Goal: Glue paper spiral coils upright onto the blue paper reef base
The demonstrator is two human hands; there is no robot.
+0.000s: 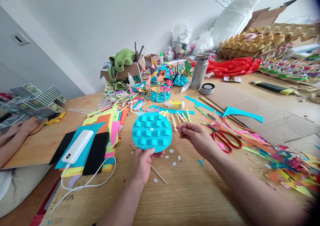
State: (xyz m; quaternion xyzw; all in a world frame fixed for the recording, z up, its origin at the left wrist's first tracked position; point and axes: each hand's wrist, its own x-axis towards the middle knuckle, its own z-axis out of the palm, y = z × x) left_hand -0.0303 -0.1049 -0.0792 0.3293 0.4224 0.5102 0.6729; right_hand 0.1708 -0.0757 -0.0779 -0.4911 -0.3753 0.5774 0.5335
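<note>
My left hand (146,164) grips a round blue paper disc (152,142) by its lower edge, thumb on top. Rows of raised paper loops cover the disc, and a small white square sits near its middle. To the right of it, my right hand (191,132) is closed in a pinch. Its fingertips are beside a pale twisted strip (174,124); whether they hold it or something tiny I cannot tell. More twisted strips (183,117) lie just behind. Small white squares (174,164) and a thin wooden stick (158,175) are on the table below the disc.
Red-handled scissors (226,141) lie among paper scraps on the right. A glue bottle (175,104), decorated paper fish (163,89) and a metal flask (199,73) stand or lie behind. At left, a white power bank (79,146) rests on coloured paper. Another person's hands (28,124) are far left.
</note>
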